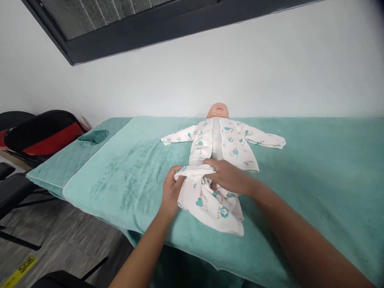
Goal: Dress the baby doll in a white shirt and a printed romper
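Observation:
A baby doll (218, 109) lies on its back on the green-covered table, its head toward the wall. It wears a white jacket (235, 144) with a teal animal print, unfastened down the front over a pale grey body, sleeves spread wide. Matching printed baby pants (207, 206) are bunched at the doll's lower end, nearer to me. My left hand (172, 191) is closed on the left side of the waistband. On the other side, my right hand (229, 176) grips the waistband, its fingers partly inside the opening. Cloth and hands hide the doll's legs.
A soft green cover (120, 180) lies over the table, which meets a white wall (270, 72) at the back. To the left stand black and red chairs (45, 134). Another black chair (61, 280) is at the front edge. A dark-framed window (120, 40) is above.

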`<state>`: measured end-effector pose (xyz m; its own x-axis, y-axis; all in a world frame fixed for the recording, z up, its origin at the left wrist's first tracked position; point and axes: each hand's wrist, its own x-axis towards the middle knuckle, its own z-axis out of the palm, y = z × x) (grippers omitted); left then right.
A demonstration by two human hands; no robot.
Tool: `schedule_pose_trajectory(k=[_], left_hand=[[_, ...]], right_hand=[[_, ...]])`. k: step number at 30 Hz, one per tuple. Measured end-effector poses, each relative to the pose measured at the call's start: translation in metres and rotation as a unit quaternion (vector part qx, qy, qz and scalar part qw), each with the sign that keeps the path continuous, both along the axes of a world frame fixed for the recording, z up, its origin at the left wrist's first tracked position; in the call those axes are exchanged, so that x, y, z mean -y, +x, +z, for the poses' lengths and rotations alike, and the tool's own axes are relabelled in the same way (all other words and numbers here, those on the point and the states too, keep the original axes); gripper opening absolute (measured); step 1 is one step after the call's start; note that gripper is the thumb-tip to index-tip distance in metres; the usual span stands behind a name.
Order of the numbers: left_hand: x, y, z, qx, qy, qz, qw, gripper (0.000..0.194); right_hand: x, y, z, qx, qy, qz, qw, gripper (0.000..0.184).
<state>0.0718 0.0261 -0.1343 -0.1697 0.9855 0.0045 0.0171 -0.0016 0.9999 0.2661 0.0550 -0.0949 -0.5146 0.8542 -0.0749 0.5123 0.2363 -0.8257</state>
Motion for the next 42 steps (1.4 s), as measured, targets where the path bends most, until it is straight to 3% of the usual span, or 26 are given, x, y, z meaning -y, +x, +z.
schedule_pose_trajectory(k=[4, 7, 12, 16, 23, 28, 33, 37, 39, 42], left_hand=[[-0.022, -0.004, 0.001, -0.056, 0.049, -0.019, 0.997, 0.011], [-0.035, -0.003, -0.003, -0.088, 0.075, -0.025, 0.993, 0.01], [-0.056, 0.0, -0.012, -0.118, 0.116, -0.045, 0.985, 0.013], [-0.078, 0.001, -0.017, -0.166, 0.143, -0.058, 0.974, 0.017], [-0.124, 0.006, -0.027, -0.27, 0.217, -0.105, 0.932, 0.019], [-0.135, 0.008, -0.035, -0.308, 0.222, -0.084, 0.922, 0.02], [-0.118, 0.008, -0.029, -0.231, 0.163, -0.086, 0.955, 0.018], [-0.098, -0.001, -0.025, -0.072, 0.103, -0.104, 0.987, 0.019], [-0.09, -0.008, -0.024, 0.024, 0.092, -0.13, 0.987, 0.022], [-0.084, -0.013, -0.023, 0.087, 0.08, -0.147, 0.982, 0.025]], right_hand=[[-0.001, -0.001, 0.004, 0.005, -0.057, 0.018, 0.998, 0.026], [-0.002, -0.001, 0.003, 0.014, -0.072, 0.029, 0.997, 0.025], [-0.003, -0.006, 0.001, 0.07, -0.037, -0.038, 0.996, 0.01], [-0.005, -0.011, 0.0, 0.11, 0.003, -0.102, 0.989, 0.01], [-0.009, -0.016, -0.004, 0.093, -0.014, -0.146, 0.985, 0.006], [-0.011, -0.02, -0.008, 0.083, -0.009, -0.182, 0.98, 0.008], [-0.01, -0.021, -0.013, 0.072, 0.014, -0.212, 0.975, 0.011], [-0.01, -0.011, -0.01, 0.021, -0.009, -0.204, 0.979, 0.006], [-0.01, -0.003, -0.006, -0.025, -0.018, -0.194, 0.98, 0.01], [-0.011, 0.01, -0.004, -0.104, 0.044, -0.233, 0.966, 0.025]])
